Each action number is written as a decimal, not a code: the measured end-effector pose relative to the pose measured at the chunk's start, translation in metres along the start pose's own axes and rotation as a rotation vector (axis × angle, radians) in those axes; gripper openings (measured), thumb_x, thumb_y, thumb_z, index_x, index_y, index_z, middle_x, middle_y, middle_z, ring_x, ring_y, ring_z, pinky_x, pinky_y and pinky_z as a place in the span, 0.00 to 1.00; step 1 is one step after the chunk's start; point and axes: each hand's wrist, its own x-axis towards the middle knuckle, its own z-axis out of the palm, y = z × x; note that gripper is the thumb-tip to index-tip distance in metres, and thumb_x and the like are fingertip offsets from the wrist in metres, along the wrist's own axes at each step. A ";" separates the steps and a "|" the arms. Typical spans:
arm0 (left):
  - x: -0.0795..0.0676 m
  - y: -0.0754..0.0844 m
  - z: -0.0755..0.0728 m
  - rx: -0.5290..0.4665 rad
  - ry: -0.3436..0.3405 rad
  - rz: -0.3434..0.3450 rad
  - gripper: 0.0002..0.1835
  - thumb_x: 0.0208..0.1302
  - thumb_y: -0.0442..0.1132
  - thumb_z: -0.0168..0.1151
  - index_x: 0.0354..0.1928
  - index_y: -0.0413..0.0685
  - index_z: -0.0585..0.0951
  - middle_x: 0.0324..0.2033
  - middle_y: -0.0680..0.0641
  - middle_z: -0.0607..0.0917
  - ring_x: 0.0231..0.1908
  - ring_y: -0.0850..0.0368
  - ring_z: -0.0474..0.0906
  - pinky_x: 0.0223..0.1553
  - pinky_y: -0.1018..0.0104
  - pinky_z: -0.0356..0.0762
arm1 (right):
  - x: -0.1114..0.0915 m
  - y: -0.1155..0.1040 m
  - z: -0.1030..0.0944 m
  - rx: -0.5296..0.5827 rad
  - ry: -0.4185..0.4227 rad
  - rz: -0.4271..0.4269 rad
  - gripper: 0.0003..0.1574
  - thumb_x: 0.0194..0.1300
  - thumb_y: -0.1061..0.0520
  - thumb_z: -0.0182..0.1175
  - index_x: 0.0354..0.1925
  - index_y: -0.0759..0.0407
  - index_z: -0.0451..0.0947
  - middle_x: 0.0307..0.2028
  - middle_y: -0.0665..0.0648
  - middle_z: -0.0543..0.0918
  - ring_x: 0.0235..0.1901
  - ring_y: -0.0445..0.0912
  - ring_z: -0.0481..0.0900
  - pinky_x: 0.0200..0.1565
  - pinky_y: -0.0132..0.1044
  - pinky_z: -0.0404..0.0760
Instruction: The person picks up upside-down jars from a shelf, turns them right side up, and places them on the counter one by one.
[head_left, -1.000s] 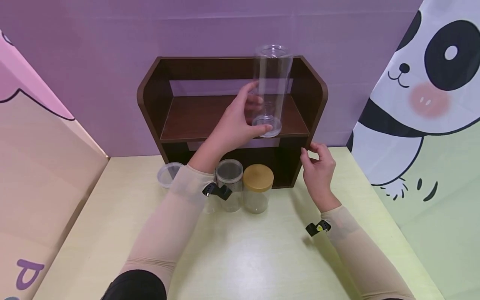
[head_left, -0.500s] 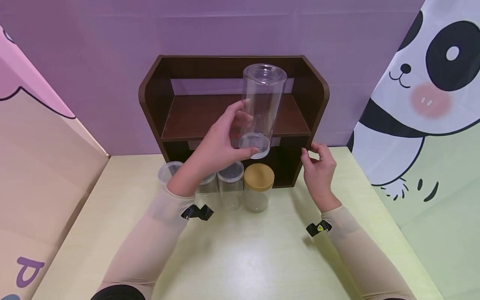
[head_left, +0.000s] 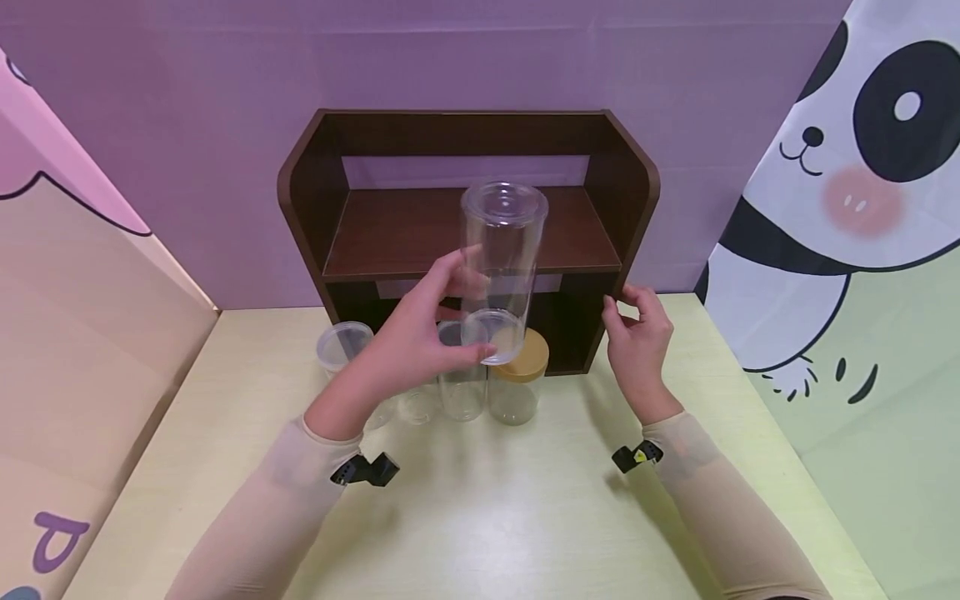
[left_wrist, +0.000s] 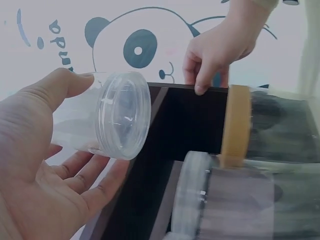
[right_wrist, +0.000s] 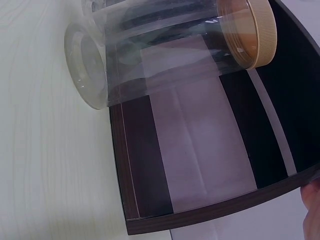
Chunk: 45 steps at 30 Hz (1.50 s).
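Observation:
My left hand [head_left: 408, 337] holds a tall clear jar [head_left: 504, 258] upright in the air, in front of the dark brown shelf [head_left: 468, 273]. Thumb and fingers reach round its lower part, and in the left wrist view the clear round end [left_wrist: 125, 115] of this jar points toward the table. At the shelf's right side panel, my right hand [head_left: 639, 350] grips the front edge between thumb and curled fingers. The right wrist view catches only some of its fingers [right_wrist: 312, 207] outside the panel. Behind the held jar stands a jar with a tan lid [head_left: 528, 358], partly covered.
Several clear jars stand in a row on the pale table [head_left: 480, 517], before the shelf's lower opening. Among them are a jar with a translucent lid [head_left: 345, 340] at the left and a clear jar [head_left: 461, 392] beside the tan-lidded one. A purple backdrop [head_left: 480, 58] hangs behind.
The left hand has brought the clear jar down and toward me, a little leftward, from the upper shelf level to above the row of jars. The right hand has stayed at the panel.

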 end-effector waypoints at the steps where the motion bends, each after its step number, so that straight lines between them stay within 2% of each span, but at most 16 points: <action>1: -0.003 -0.001 0.001 -0.011 -0.002 -0.002 0.59 0.60 0.36 0.86 0.86 0.66 0.59 0.67 0.53 0.79 0.66 0.58 0.79 0.64 0.51 0.84 | 0.000 0.005 0.001 -0.001 -0.001 0.004 0.08 0.72 0.75 0.68 0.48 0.77 0.84 0.43 0.74 0.85 0.48 0.64 0.87 0.43 0.14 0.79; 5: -0.017 -0.007 0.004 -0.041 -0.005 -0.004 0.58 0.60 0.36 0.86 0.86 0.66 0.60 0.67 0.52 0.79 0.66 0.56 0.80 0.64 0.50 0.85 | -0.001 0.018 0.002 0.005 -0.005 0.012 0.08 0.72 0.73 0.69 0.49 0.74 0.85 0.43 0.71 0.86 0.48 0.60 0.88 0.43 0.14 0.79; 11: -0.035 -0.013 0.009 -0.045 -0.014 -0.013 0.57 0.58 0.34 0.85 0.84 0.60 0.61 0.66 0.52 0.81 0.64 0.55 0.79 0.63 0.49 0.86 | 0.000 0.022 -0.001 0.026 -0.012 0.005 0.08 0.73 0.69 0.71 0.49 0.70 0.87 0.44 0.67 0.88 0.49 0.55 0.89 0.43 0.15 0.81; 19: -0.052 -0.024 0.017 -0.047 -0.025 -0.039 0.59 0.55 0.32 0.87 0.84 0.63 0.62 0.67 0.55 0.80 0.65 0.55 0.77 0.62 0.53 0.87 | -0.001 0.023 -0.002 0.018 -0.033 0.003 0.09 0.76 0.68 0.69 0.52 0.70 0.87 0.45 0.65 0.88 0.49 0.54 0.88 0.44 0.18 0.83; 24: -0.060 -0.033 0.027 -0.070 -0.034 -0.047 0.57 0.53 0.31 0.87 0.82 0.61 0.65 0.66 0.54 0.80 0.67 0.54 0.77 0.63 0.50 0.86 | -0.001 0.024 -0.002 0.008 -0.039 -0.002 0.09 0.76 0.67 0.69 0.52 0.70 0.86 0.45 0.66 0.87 0.49 0.54 0.88 0.44 0.17 0.83; 33: -0.073 -0.044 0.039 -0.089 -0.058 -0.035 0.50 0.52 0.30 0.88 0.75 0.54 0.69 0.67 0.53 0.79 0.68 0.53 0.77 0.65 0.55 0.85 | -0.001 0.023 -0.001 0.010 -0.040 0.005 0.09 0.76 0.67 0.69 0.52 0.71 0.86 0.45 0.66 0.87 0.50 0.53 0.88 0.44 0.18 0.84; 38: -0.078 -0.048 0.042 -0.090 -0.075 -0.041 0.50 0.52 0.30 0.88 0.75 0.53 0.69 0.66 0.52 0.77 0.67 0.53 0.77 0.66 0.55 0.85 | -0.001 0.021 -0.001 0.012 -0.043 0.010 0.10 0.76 0.67 0.69 0.52 0.70 0.86 0.46 0.65 0.87 0.50 0.52 0.87 0.44 0.18 0.83; 45: -0.081 -0.053 0.045 -0.109 -0.076 -0.027 0.50 0.52 0.29 0.87 0.75 0.53 0.69 0.69 0.52 0.76 0.69 0.52 0.75 0.66 0.48 0.85 | 0.000 0.019 -0.002 0.025 -0.036 0.007 0.09 0.75 0.67 0.70 0.51 0.69 0.87 0.45 0.65 0.88 0.49 0.54 0.88 0.44 0.16 0.82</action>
